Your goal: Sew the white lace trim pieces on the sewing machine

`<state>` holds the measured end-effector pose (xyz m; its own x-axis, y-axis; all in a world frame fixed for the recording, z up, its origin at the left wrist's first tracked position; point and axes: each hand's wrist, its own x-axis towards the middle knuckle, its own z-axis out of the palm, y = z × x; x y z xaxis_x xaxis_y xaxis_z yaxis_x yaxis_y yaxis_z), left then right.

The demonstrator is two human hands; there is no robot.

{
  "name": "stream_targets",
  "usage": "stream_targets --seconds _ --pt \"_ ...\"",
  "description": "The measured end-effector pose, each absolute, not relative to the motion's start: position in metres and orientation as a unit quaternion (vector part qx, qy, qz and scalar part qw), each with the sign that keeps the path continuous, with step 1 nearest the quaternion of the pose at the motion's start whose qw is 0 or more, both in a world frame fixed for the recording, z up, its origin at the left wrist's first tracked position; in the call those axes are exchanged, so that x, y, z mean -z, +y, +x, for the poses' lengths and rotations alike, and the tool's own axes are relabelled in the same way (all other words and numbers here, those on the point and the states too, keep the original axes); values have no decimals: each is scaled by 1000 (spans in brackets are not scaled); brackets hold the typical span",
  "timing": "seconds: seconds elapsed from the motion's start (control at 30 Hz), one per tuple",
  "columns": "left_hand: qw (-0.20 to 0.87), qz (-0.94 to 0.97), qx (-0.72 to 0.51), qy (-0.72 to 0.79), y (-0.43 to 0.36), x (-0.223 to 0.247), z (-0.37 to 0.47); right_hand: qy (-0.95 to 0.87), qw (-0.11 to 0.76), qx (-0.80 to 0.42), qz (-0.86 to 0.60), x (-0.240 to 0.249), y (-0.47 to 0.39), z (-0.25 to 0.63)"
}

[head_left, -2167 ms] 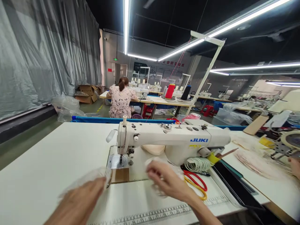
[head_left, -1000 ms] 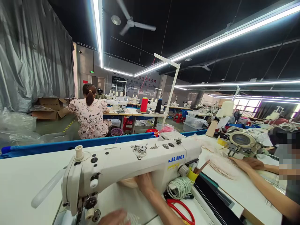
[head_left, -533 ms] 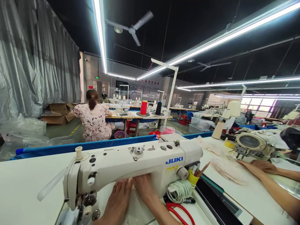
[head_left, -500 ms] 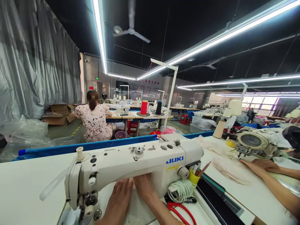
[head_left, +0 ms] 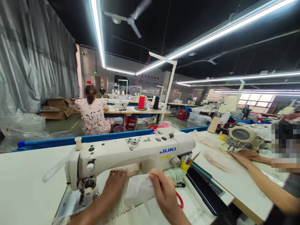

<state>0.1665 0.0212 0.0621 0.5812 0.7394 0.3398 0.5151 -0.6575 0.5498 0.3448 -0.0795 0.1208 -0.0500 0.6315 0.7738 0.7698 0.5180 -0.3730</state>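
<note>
A white JUKI sewing machine (head_left: 131,153) stands on the white table (head_left: 25,184) in front of me. My left hand (head_left: 114,189) and my right hand (head_left: 165,193) both grip a pale, thin piece of fabric (head_left: 138,189), held just in front of the machine's arm. A lacy edge of the fabric hangs down below my left hand. The needle and presser foot (head_left: 85,190) are to the left of my left hand.
A coil of white cord (head_left: 173,174), a yellow cup with pencils (head_left: 185,165) and red scissors (head_left: 180,201) lie right of my hands. A co-worker's hand (head_left: 242,156) rests on pale fabric pieces at the right. Another person sits at a far table (head_left: 93,112).
My hands have drawn back from under the machine's arm and now hold the pale fabric between them. The view has tilted slightly downward.
</note>
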Motion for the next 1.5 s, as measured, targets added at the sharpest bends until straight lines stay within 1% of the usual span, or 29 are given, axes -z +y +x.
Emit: stream_targets --seconds 0.03,0.1,0.17,0.2,0.23,0.27,0.33,0.4,0.47,0.57,0.63,0.73,0.8,0.87,0.93,1.03,1.1,1.2,1.3,1.4,1.5 --pt "224 858 -283 366 16 -69 165 -724 475 41 -500 -132 -91 347" --pt "279 845 -281 358 -2 -85 163 -741 415 -77 -522 -151 -106 348" --pt "362 827 -272 335 -28 -101 160 -735 378 -171 -536 -162 -111 344" --pt "429 803 -266 316 -43 -108 158 -728 374 -196 -540 -164 -112 341" --pt "532 745 -280 288 -58 -114 156 -720 378 -212 -542 -164 -111 336" --pt "591 706 -287 264 -71 -119 154 -714 383 -227 -540 -162 -111 331" --pt "612 671 -321 269 -91 -123 146 -715 382 -273 -519 -156 -112 320" --pt "574 673 -345 313 -102 -122 133 -723 363 -339 -481 -147 -117 310" --pt "580 642 -363 348 -109 -116 115 -713 356 -412 -441 -136 -125 300" --pt "665 534 -382 355 -125 -99 84 -629 415 -513 -411 -118 -140 286" --pt "725 473 -365 343 -141 -85 68 -580 445 -551 -403 -108 -148 274" --pt "786 410 -338 317 -163 -67 54 -585 415 -572 -397 -102 -158 254" --pt "789 409 -344 302 -172 -62 52 -624 373 -547 -416 -104 -163 241" --pt "763 454 -361 286 -174 -62 53 -678 333 -479 -447 -107 -166 231" --pt "713 523 -360 298 -174 -65 55 -722 297 -414 -469 -110 -170 224" --pt "644 590 -322 366 -172 -68 53 -747 256 -377 -484 -113 -173 222" --pt "646 593 -292 383 -173 -69 49 -750 245 -369 -492 -113 -173 225" --pt "684 574 -262 366 -174 -68 42 -743 242 -374 -500 -110 -170 228" --pt "697 569 -253 355 -172 -69 38 -737 240 -382 -504 -105 -166 227" --pt "690 580 -256 348 -168 -71 37 -736 242 -379 -506 -105 -166 227" --pt "648 616 -250 370 -165 -75 35 -741 233 -407 -480 -115 -170 234"
